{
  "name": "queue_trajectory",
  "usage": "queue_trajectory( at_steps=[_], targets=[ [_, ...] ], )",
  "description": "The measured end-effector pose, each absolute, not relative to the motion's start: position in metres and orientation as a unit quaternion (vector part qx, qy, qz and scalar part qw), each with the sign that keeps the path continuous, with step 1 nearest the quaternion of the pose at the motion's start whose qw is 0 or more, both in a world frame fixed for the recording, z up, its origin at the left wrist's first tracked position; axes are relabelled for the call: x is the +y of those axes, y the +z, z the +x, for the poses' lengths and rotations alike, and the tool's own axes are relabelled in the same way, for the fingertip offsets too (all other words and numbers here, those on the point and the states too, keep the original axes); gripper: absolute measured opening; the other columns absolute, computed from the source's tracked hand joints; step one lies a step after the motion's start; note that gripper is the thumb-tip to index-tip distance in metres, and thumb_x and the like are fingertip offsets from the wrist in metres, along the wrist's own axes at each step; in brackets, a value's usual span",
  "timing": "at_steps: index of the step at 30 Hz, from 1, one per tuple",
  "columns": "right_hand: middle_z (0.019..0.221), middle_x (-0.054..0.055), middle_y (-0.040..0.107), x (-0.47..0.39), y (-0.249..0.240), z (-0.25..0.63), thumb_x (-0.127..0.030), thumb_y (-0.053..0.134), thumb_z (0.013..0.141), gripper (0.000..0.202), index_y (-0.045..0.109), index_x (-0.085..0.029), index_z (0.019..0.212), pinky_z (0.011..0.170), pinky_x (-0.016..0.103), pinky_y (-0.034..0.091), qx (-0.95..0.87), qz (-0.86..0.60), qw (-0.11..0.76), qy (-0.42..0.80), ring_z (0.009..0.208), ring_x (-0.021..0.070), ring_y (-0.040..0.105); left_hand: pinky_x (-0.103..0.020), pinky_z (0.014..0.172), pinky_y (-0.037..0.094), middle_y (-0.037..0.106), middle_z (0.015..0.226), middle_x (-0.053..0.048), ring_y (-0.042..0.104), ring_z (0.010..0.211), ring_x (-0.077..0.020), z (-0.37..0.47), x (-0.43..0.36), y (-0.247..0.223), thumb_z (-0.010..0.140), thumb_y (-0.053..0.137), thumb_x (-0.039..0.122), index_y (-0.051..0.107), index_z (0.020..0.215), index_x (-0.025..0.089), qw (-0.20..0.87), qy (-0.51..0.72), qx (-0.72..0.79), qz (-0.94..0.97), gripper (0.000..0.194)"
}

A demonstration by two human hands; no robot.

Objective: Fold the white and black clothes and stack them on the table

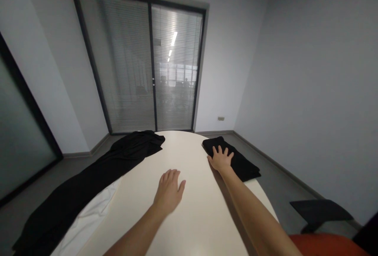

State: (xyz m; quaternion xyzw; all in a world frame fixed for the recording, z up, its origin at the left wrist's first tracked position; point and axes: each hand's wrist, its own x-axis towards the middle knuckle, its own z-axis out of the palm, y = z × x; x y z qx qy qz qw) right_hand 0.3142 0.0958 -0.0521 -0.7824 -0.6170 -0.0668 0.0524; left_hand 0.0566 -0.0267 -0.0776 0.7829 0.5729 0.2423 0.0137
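A folded black cloth (243,166) lies at the right side of the pale table (189,157). My right hand (221,158) rests on its left part, fingers spread, gripping nothing. Near the middle of the table is my left hand (169,191), palm down with the thumb apart from the fingers and nothing in it; whether it touches the surface I cannot tell. Along the table's left edge stretches a loose, rumpled black cloth (97,173), and a white cloth (94,212) shows beside it, partly covered.
A chair with a red-orange seat (321,245) and a black armrest (321,210) stands at the lower right. Past the table's far edge are a glass door with blinds (174,71) and white walls. A socket (221,118) sits low on the wall.
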Motion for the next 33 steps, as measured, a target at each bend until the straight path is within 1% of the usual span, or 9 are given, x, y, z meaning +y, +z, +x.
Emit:
queue_trajectory(
  at_steps=[2, 5, 11, 13, 17, 20, 25, 30, 33],
  targets=[
    [0.159, 0.018, 0.031, 0.09, -0.055, 0.302, -0.049, 0.047, 0.094, 0.065, 0.039, -0.02, 0.151, 0.113, 0.063, 0.011, -0.646, -0.751, 0.083, -0.108, 0.145, 0.0413, 0.022, -0.046, 0.113, 0.034, 0.061, 0.133, -0.012, 0.049, 0.129, -0.0274, 0.056, -0.028, -0.077, 0.1, 0.039, 0.039, 0.057, 0.131, 0.016, 0.017, 0.247, 0.573, 0.781, 0.042],
    [0.155, 0.016, 0.038, 0.077, -0.062, 0.279, -0.05, 0.041, 0.097, 0.057, 0.046, -0.021, 0.146, 0.115, 0.057, 0.014, -0.701, -0.697, 0.123, -0.09, 0.144, 0.0345, 0.028, -0.044, 0.112, 0.035, 0.062, 0.13, -0.012, 0.05, 0.127, -0.0266, 0.058, -0.028, -0.079, 0.1, 0.041, 0.038, 0.058, 0.13, 0.017, 0.023, 0.259, 0.572, 0.778, 0.041],
    [0.141, 0.011, 0.056, 0.057, -0.07, 0.26, -0.049, 0.03, 0.102, 0.047, 0.057, -0.025, 0.131, 0.115, 0.06, 0.008, -0.753, -0.639, 0.152, -0.045, 0.137, 0.0293, 0.037, -0.035, 0.109, 0.04, 0.061, 0.134, -0.011, 0.055, 0.124, -0.022, 0.038, -0.004, -0.064, 0.098, 0.043, 0.036, 0.065, 0.122, 0.016, 0.052, 0.273, 0.611, 0.741, 0.038],
    [0.138, 0.01, 0.058, 0.056, -0.069, 0.263, -0.047, 0.031, 0.102, 0.046, 0.059, -0.024, 0.129, 0.116, 0.059, 0.008, -0.754, -0.636, 0.162, -0.038, 0.136, 0.0285, 0.039, -0.039, 0.111, 0.037, 0.054, 0.143, -0.013, 0.05, 0.131, -0.0258, 0.014, 0.008, -0.053, 0.096, 0.047, 0.037, 0.068, 0.119, 0.017, -0.004, 0.266, 0.656, 0.707, 0.037],
    [0.132, 0.01, 0.062, 0.056, -0.068, 0.266, -0.045, 0.033, 0.101, 0.042, 0.064, -0.023, 0.121, 0.117, 0.06, 0.0, -0.754, -0.634, 0.167, -0.042, 0.134, 0.0288, 0.041, -0.056, 0.114, 0.025, 0.037, 0.156, -0.018, 0.03, 0.144, -0.0402, -0.042, 0.023, -0.046, 0.093, 0.049, 0.038, 0.065, 0.129, 0.018, -0.146, 0.223, 0.758, 0.595, 0.044],
    [0.127, 0.011, 0.065, 0.056, -0.069, 0.265, -0.043, 0.034, 0.101, 0.041, 0.066, -0.022, 0.115, 0.117, 0.059, -0.001, -0.758, -0.625, 0.178, -0.055, 0.131, 0.0286, 0.044, -0.061, 0.113, 0.021, 0.042, 0.152, -0.021, 0.03, 0.143, -0.0433, -0.067, 0.023, -0.058, 0.092, 0.048, 0.037, 0.065, 0.129, 0.016, -0.172, 0.158, 0.791, 0.565, 0.046],
    [0.127, 0.011, 0.064, 0.058, -0.073, 0.265, -0.043, 0.035, 0.101, 0.039, 0.065, -0.022, 0.116, 0.116, 0.061, 0.001, -0.758, -0.623, 0.184, -0.052, 0.13, 0.0288, 0.046, -0.059, 0.114, 0.015, 0.061, 0.132, -0.02, 0.038, 0.136, -0.0397, -0.063, 0.02, -0.072, 0.093, 0.042, 0.033, 0.065, 0.126, 0.008, -0.206, 0.119, 0.772, 0.589, 0.047],
    [0.134, 0.012, 0.06, 0.06, -0.075, 0.267, -0.043, 0.035, 0.101, 0.04, 0.063, -0.022, 0.122, 0.117, 0.059, 0.008, -0.76, -0.624, 0.176, -0.046, 0.131, 0.028, 0.045, -0.052, 0.112, 0.022, 0.066, 0.116, -0.019, 0.055, 0.114, -0.035, -0.052, 0.017, -0.064, 0.094, 0.041, 0.028, 0.066, 0.121, 0.008, -0.179, 0.116, 0.762, 0.612, 0.042],
    [0.138, 0.012, 0.058, 0.06, -0.074, 0.266, -0.042, 0.036, 0.1, 0.041, 0.062, -0.021, 0.125, 0.117, 0.057, 0.012, -0.759, -0.629, 0.164, -0.043, 0.133, 0.0287, 0.043, -0.05, 0.109, 0.027, 0.067, 0.112, -0.018, 0.06, 0.105, -0.0331, -0.05, 0.014, -0.059, 0.095, 0.039, 0.025, 0.063, 0.126, 0.008, -0.162, 0.114, 0.756, 0.624, 0.043]
  ],
)
